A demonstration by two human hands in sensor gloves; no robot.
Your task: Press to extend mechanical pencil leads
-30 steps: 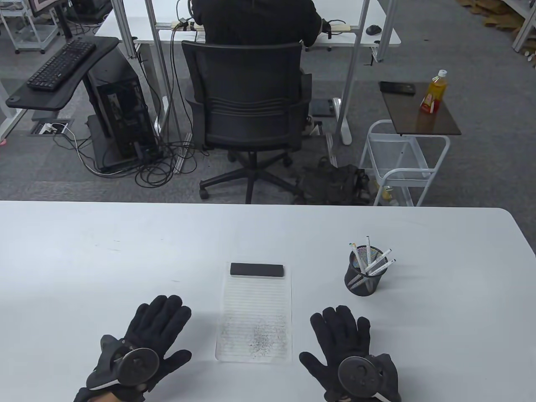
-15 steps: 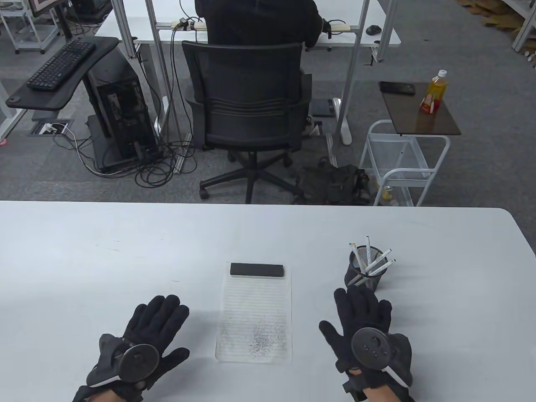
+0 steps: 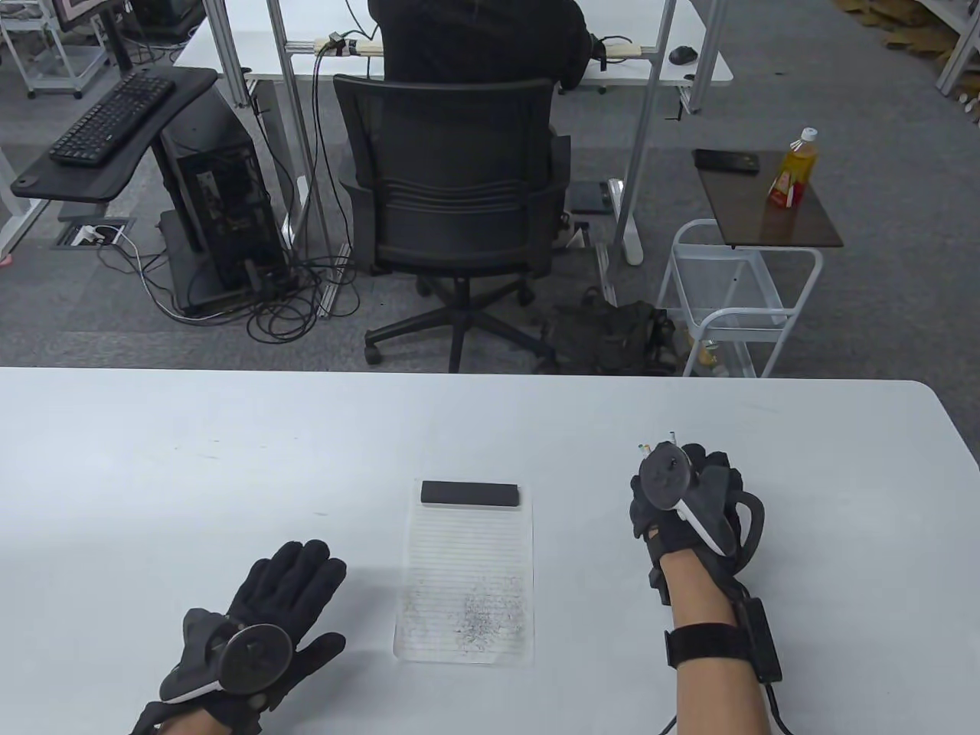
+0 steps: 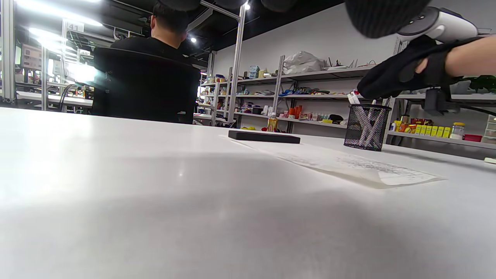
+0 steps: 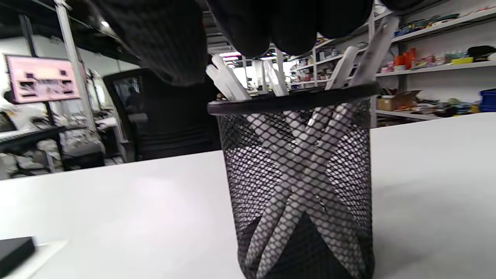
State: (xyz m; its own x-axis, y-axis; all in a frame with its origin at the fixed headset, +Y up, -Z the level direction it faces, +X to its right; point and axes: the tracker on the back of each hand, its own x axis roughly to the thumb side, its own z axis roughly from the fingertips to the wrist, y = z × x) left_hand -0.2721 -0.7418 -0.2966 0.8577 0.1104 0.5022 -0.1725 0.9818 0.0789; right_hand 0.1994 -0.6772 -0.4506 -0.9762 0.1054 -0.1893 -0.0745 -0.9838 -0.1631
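Left hand: my left hand point(image 3: 256, 620) lies flat on the table point(image 3: 153, 475), fingers spread, holding nothing, left of the paper sheet point(image 3: 467, 574).
Paper sheet: lined, scribbled at its near end, a black block point(image 3: 469, 493) on its far end.
Right hand: my right hand point(image 3: 685, 498) hangs over the mesh cup point(image 5: 298, 186), right of the sheet; fingertips point(image 5: 271, 27) sit among the pencil tops, but I cannot tell if they grip one.
Pencils: white pencils point(image 5: 294, 170) stand crossed inside the cup.

Black gloves point(image 3: 287, 593) — bare forearm point(image 3: 708, 689)
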